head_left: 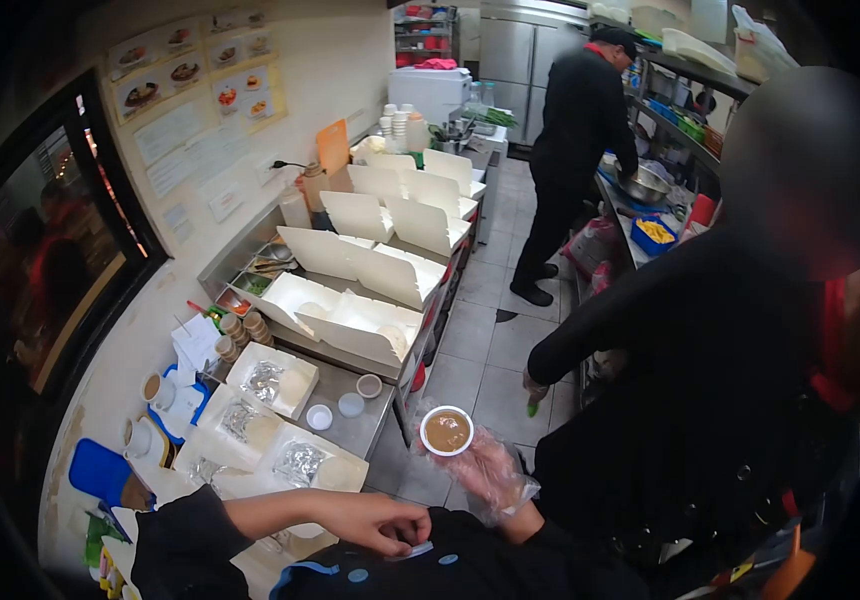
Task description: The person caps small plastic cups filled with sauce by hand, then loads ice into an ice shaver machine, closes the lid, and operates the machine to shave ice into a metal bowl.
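The right hand (490, 462), in a clear plastic glove, supports a cup of brown sauce (448, 431) from beneath, its fingers bent around the base. The cup is upright and uncovered, clear of the counter, at the near centre of the scene. The left hand (380, 518) is bare, with fingers curled, just in front of the wearer's dark garment. Whether it pinches anything cannot be determined.

To the left of the cup is a metal counter (357, 432). A small white cup (320, 417) stands on it, in line with two other small cups (369, 387). Beside these are open boxes containing foil packs (300, 463) and pale, rounded portions. Stacked cups (230, 330) stand near the wall.

Farther along the left side, boxes with raised lids (360, 338) form two rows. On the right, near, a person in black (670, 340) stands with one arm lowered. Beyond, a second person (580, 120) reaches toward a metal bowl (647, 188). A blue basket (640, 242) of yellow food is nearer than the bowl.
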The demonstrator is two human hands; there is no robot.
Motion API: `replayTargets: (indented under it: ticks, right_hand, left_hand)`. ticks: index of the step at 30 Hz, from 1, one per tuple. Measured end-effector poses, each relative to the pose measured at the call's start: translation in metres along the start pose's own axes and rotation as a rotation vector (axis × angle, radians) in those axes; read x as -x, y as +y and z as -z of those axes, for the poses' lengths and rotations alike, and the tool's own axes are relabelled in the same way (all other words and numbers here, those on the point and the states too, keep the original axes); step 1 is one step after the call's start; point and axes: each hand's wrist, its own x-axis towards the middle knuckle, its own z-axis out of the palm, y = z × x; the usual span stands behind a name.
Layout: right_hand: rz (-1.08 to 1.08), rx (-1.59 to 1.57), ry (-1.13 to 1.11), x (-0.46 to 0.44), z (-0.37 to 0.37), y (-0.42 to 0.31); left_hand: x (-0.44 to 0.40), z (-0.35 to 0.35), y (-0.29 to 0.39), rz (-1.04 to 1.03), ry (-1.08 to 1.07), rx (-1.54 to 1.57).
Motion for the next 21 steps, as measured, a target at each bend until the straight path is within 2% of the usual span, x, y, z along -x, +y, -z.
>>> replayTargets:
  ticks: [3, 6, 9, 12, 15, 21]
  right_hand:
    - [0.044, -0.124, -0.013, 0.001, 0.0, 0.004]
    - [0.088, -0.103, -0.004, 0.006, -0.005, 0.004]
    - [0.134, 0.064, 0.006, 0.006, -0.009, 0.0]
    - [0.237, -0.061, -0.026, 0.007, -0.007, -0.002]
    - [0.292, -0.196, -0.025, 0.011, -0.007, -0.011]
    - [0.387, -0.228, -0.046, 0.026, 0.002, -0.025]
  left_hand:
    - [0.005, 0.0, 0.02, 0.077, -0.086, -0.325]
    - [0.01, -0.004, 0.01, -0.104, -0.043, -0.417]
    - [0.008, -0.003, -0.003, -0.187, -0.033, -0.407]
    - [0.008, 0.002, -0.003, -0.121, -0.122, -0.287]
    - [0.006, 0.01, 0.007, 0.051, -0.213, -0.055]
    - [-0.012, 0.021, 0.011, -0.027, -0.311, -0.162]
